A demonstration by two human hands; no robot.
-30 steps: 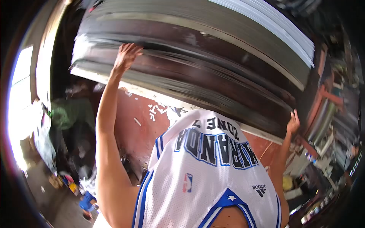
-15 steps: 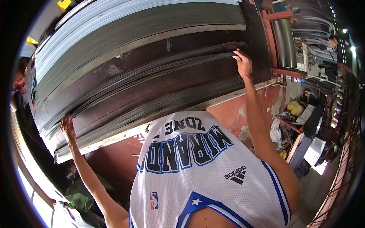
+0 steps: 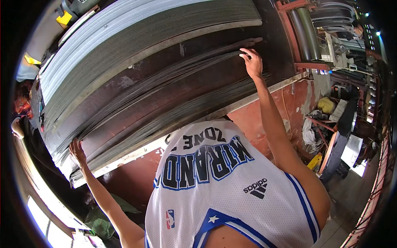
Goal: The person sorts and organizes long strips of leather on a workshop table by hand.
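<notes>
Running from about eight o'clock up to two o'clock across the head view, the tall stack of thin grey and dark rust-brown metal sheets [image 3: 157, 78] shows its layered edges as fine parallel lines, paler steel-grey in the upper layers and darker, scuffed brown lower down, with one loose band of sheets bowing slightly away from the rest. That long axis is what the two hands straddle: the right hand [image 3: 252, 62] lies at roughly one o'clock, fingers spread flat against the sheet edges near the far end of the bowed band, while the left hand [image 3: 77, 151] sits at about eight o'clock, palm open on the lower layers near the opposite end. Neither hand is closed around anything (both look pressed on the edges, and whether any fingertip is hooked under a sheet I cannot tell). The hands are well apart, each at its own end of the stack, so neither is clearly nearer its middle. Below the stack a pale ledge [image 3: 136, 153] runs along its lower edge above a red-brown painted wall [image 3: 256, 124]. A white and blue basketball jersey [image 3: 227, 190] fills six o'clock, and at three o'clock stands cluttered workshop machinery [image 3: 331, 45].
</notes>
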